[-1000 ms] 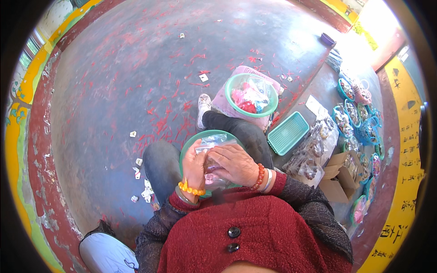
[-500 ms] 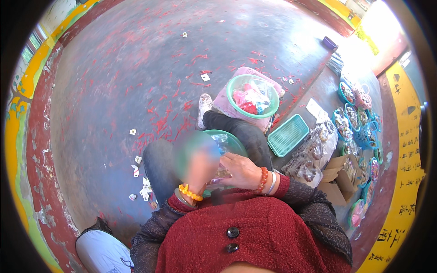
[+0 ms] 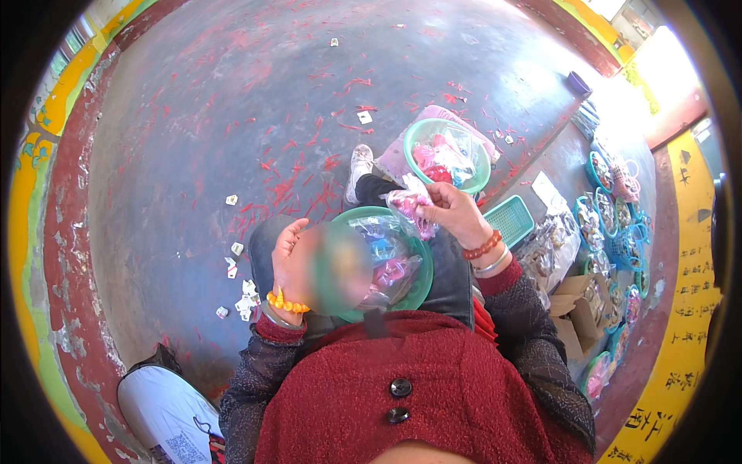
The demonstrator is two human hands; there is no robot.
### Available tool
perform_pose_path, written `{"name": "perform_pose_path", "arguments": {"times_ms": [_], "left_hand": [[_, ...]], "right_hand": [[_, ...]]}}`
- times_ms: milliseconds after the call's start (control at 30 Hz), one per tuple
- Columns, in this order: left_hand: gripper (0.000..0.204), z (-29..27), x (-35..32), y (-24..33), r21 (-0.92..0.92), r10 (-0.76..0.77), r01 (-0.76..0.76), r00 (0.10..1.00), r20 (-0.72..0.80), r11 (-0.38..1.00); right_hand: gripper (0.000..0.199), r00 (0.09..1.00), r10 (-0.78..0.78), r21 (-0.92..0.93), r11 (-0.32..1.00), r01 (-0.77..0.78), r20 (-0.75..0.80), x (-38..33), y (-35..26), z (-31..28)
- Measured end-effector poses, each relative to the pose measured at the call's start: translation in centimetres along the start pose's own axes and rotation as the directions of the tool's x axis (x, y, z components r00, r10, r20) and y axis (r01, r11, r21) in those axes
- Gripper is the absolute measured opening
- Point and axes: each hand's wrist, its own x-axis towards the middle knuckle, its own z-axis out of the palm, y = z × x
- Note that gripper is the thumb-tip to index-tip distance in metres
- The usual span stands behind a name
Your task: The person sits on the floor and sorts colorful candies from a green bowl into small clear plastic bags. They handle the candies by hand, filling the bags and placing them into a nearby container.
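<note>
Between the finger and thumb of my right hand [image 3: 461, 216] is a small clear plastic bag with pink and white contents [image 3: 412, 206], raised over the far right rim of a green basin [image 3: 424, 288] on my lap. Inside that basin lie clear plastic packets [image 3: 393, 271], some with pink things in them. My left hand [image 3: 291, 261] is at the basin's left side, palm turned inward and fingers stretched up, with nothing visible in it. A blurred patch covers part of that hand and the basin's left edge.
Beyond my knees, a light green basin [image 3: 484, 172] of pink, red and clear-wrapped things stands on a pink cushion [image 3: 396, 160]. At right are a green plastic basket [image 3: 512, 220], bagged goods [image 3: 550, 246], an open cardboard box [image 3: 576, 313] and several filled baskets. Red scraps litter the floor.
My hands have parted. The right one has moved up and right with the small plastic bag, and the left one has shifted left. More of the lap basin's contents now shows.
</note>
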Motion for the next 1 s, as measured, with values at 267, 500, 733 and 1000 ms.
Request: {"name": "perform_pose_path", "arguments": {"times_ms": [267, 500, 733, 1000], "left_hand": [[0.030, 0.1, 0.0, -1.3, -0.038, -0.027, 0.028, 1.000, 0.015, 0.999], [0.030, 0.5, -0.2, -1.1, -0.046, -0.056, 0.057, 0.998, 0.009, 0.997], [0.029, 1.1, -0.9, -0.5, -0.026, -0.020, 0.022, 0.997, 0.072, 0.999], [0.029, -0.4, 0.5, -3.1, 0.261, 0.079, -0.084, 0.996, 0.028, 0.962]], "right_hand": [[0.031, 0.943, 0.294, 0.086, 0.947, -0.310, 0.154, -0.4, 5.5, 0.8], [0.034, 0.995, 0.100, -0.531, 0.844, -0.074, 0.020, -0.6, 5.2, 3.1], [0.026, 0.989, -0.079, -0.885, 0.461, -0.071, -0.121, -1.8, 4.1, 4.6], [0.030, 0.991, -0.104, -0.828, 0.560, -0.011, -0.084, -3.2, 1.8, 4.7]]}}
